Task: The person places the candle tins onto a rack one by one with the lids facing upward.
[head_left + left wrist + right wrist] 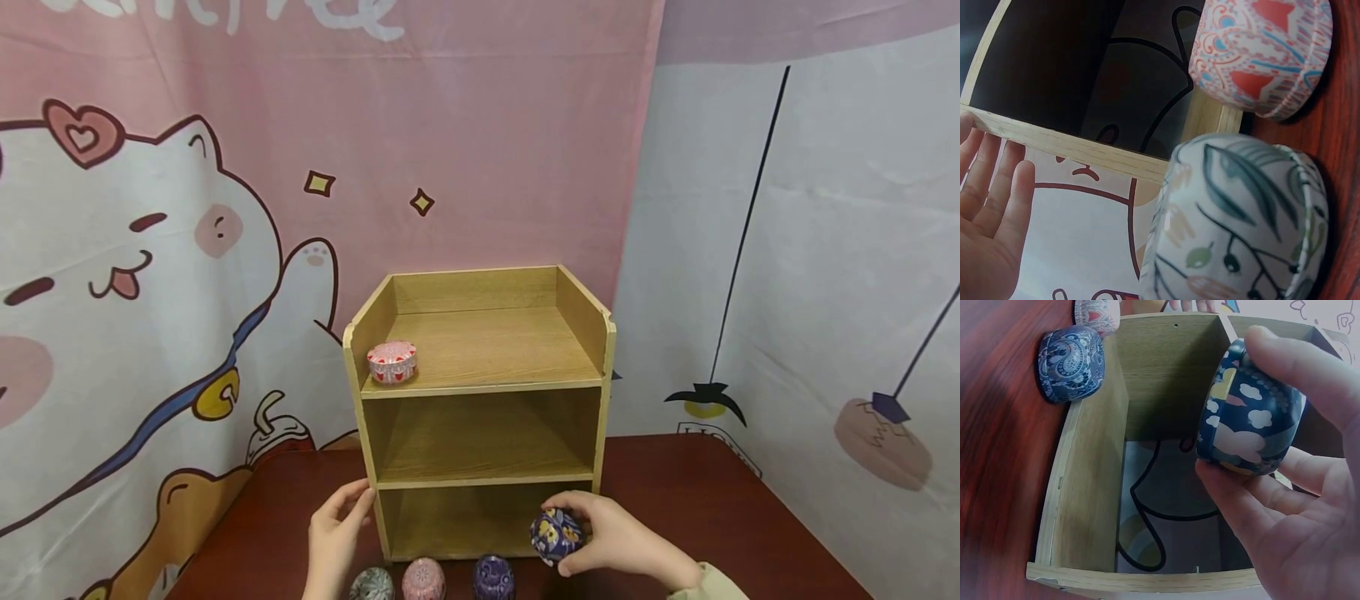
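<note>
My right hand (611, 540) grips a round navy tin (556, 536) with a flower and cloud pattern, thumb on one side and fingers on the other. It holds the tin in front of the lowest compartment of a small wooden shelf (487, 483), near its right side. Against the outside of the shelf's left side panel, my left hand (335, 533) rests with fairly straight fingers (1013, 194) touching near the front edge. In front of the shelf stand a white tin with green leaves (372, 585), a pink patterned tin (423, 579) and a dark purple tin (493, 578).
A pink and white tin with red hearts (392, 362) sits on the shelf's top level, at the left front. The shelf stands on a dark red-brown table (675, 492). Behind hangs a printed cartoon curtain (487, 150).
</note>
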Demonstrator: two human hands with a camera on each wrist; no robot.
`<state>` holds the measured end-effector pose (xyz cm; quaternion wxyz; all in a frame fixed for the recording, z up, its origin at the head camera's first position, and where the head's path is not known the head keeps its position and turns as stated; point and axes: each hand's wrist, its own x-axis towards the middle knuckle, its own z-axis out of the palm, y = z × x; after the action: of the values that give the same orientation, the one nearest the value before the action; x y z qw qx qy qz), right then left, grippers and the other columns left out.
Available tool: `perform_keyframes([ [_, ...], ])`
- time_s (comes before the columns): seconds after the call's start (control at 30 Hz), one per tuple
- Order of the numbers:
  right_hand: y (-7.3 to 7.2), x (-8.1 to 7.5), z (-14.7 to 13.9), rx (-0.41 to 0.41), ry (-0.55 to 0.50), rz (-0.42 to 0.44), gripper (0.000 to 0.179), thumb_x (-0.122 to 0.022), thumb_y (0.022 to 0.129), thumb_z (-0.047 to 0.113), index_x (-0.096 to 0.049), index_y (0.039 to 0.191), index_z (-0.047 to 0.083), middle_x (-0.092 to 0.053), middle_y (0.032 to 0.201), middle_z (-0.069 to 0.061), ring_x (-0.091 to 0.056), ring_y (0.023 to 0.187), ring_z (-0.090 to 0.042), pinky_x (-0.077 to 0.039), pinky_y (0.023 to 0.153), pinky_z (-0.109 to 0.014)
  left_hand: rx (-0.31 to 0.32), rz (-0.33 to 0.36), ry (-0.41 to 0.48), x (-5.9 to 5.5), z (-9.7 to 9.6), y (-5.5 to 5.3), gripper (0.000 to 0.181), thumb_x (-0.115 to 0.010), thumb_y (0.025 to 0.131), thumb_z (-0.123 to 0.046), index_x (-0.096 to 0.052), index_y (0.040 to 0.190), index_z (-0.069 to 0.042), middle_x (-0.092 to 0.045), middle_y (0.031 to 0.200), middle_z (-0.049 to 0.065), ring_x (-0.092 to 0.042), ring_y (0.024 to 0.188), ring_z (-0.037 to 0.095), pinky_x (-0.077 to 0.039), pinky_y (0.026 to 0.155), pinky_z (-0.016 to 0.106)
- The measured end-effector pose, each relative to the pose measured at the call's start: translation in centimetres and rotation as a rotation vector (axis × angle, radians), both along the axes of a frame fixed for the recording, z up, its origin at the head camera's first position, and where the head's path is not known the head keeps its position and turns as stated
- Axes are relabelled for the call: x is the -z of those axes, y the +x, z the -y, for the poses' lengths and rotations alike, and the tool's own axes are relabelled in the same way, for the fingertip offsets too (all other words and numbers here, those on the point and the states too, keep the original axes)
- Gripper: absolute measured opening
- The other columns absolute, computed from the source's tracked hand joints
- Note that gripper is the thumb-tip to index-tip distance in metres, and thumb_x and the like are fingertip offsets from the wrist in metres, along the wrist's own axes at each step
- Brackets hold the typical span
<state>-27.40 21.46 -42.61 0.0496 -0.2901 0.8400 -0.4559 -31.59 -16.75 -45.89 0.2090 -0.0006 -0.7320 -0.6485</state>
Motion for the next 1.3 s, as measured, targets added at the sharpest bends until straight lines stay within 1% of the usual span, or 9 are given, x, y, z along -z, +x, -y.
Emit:
perform_keyframes([
  [0.07, 0.0, -0.1, 0.0, -0.003, -0.007, 0.006, 0.062, -0.084, 0.071, 0.013, -0.057, 0.126, 0.008, -0.064, 0.107, 0.000, -0.060, 0.092, -0.007, -0.052, 0.071, -0.024, 0.003, -0.001, -0.001, -0.5, -0.1, 0.4, 0.022, -0.070, 0.090, -0.010, -0.069, 0.108, 0.004, -0.070, 0.100, 0.018, -0.064, 0.077, 0.007, -0.057, 0.067, 0.031],
  [0.1, 0.0, -0.1, 0.1, -0.004, -0.010, 0.011, 0.062, -0.084, 0.071, 0.013, -0.057, 0.126, 0.008, -0.064, 0.107, -0.001, -0.060, 0.091, -0.007, -0.052, 0.071, -0.024, 0.003, 0.002, -0.001, -0.5, -0.1, 0.4, 0.022, -0.070, 0.090, -0.010, -0.069, 0.108, 0.004, -0.070, 0.100, 0.018, -0.064, 0.077, 0.007, -0.057, 0.067, 0.031],
  [0.3, -0.1, -0.3, 0.2, -0.002, -0.026, 0.028, 0.062, -0.084, 0.072, 0.012, -0.057, 0.127, 0.007, -0.064, 0.107, -0.003, -0.061, 0.090, -0.008, -0.053, 0.070, -0.026, 0.001, 0.012, 0.000, 1.1, 0.4, -0.9, 0.026, -0.070, 0.091, -0.015, -0.069, 0.110, 0.002, -0.070, 0.102, 0.014, -0.064, 0.077, 0.007, -0.056, 0.066, 0.029],
  [0.47, -0.1, -0.5, 0.2, 0.005, -0.014, 0.002, 0.062, -0.085, 0.071, 0.013, -0.058, 0.126, 0.008, -0.064, 0.107, -0.002, -0.061, 0.090, -0.008, -0.052, 0.071, -0.025, -0.015, -0.006, 0.018, 1.7, 0.5, -1.1, 0.028, -0.072, 0.090, -0.019, -0.070, 0.110, 0.000, -0.071, 0.100, 0.012, -0.065, 0.078, 0.009, -0.056, 0.067, 0.030],
  [0.7, 0.1, -0.8, 0.3, 0.012, -0.016, -0.015, 0.062, -0.085, 0.071, 0.014, -0.058, 0.127, 0.008, -0.063, 0.109, -0.003, -0.059, 0.090, -0.009, -0.053, 0.070, -0.026, -0.020, -0.024, 0.012, 1.6, 0.4, -1.0, 0.028, -0.072, 0.090, -0.020, -0.070, 0.108, 0.000, -0.071, 0.098, 0.010, -0.065, 0.078, 0.008, -0.055, 0.065, 0.027],
  [0.9, 0.1, -1.0, 0.4, 0.013, -0.025, -0.023, 0.063, -0.085, 0.072, 0.014, -0.058, 0.128, 0.008, -0.063, 0.108, -0.004, -0.059, 0.089, -0.009, -0.054, 0.067, -0.027, -0.018, -0.040, 0.003, 1.6, 0.3, -1.1, 0.027, -0.072, 0.090, -0.020, -0.070, 0.107, 0.001, -0.071, 0.097, 0.011, -0.065, 0.078, 0.009, -0.056, 0.064, 0.027],
  [1.17, 0.1, -1.0, 0.2, 0.011, -0.064, -0.002, 0.063, -0.084, 0.074, 0.011, -0.056, 0.129, 0.005, -0.062, 0.110, -0.008, -0.062, 0.090, -0.010, -0.056, 0.069, -0.030, -0.011, -0.011, 0.014, 1.6, 0.4, -1.3, 0.026, -0.072, 0.090, -0.019, -0.070, 0.108, 0.000, -0.071, 0.098, 0.010, -0.064, 0.078, 0.007, -0.055, 0.064, 0.026],
  [1.23, 0.1, -1.1, 0.2, 0.006, -0.062, -0.010, 0.062, -0.084, 0.074, 0.012, -0.056, 0.129, 0.005, -0.063, 0.109, -0.008, -0.063, 0.090, -0.010, -0.056, 0.069, -0.030, -0.008, -0.006, 0.017, 1.3, 0.3, -1.1, 0.025, -0.071, 0.090, -0.016, -0.070, 0.108, 0.001, -0.071, 0.098, 0.011, -0.064, 0.077, 0.006, -0.055, 0.064, 0.026],
  [1.3, 0.1, -1.2, 0.2, 0.004, -0.056, -0.021, 0.063, -0.085, 0.073, 0.013, -0.056, 0.128, 0.005, -0.063, 0.108, -0.007, -0.063, 0.089, -0.010, -0.056, 0.069, -0.030, -0.007, -0.005, 0.014, 0.7, 0.2, -0.7, 0.024, -0.070, 0.090, -0.014, -0.070, 0.108, 0.002, -0.071, 0.098, 0.012, -0.063, 0.077, 0.006, -0.055, 0.064, 0.026],
])
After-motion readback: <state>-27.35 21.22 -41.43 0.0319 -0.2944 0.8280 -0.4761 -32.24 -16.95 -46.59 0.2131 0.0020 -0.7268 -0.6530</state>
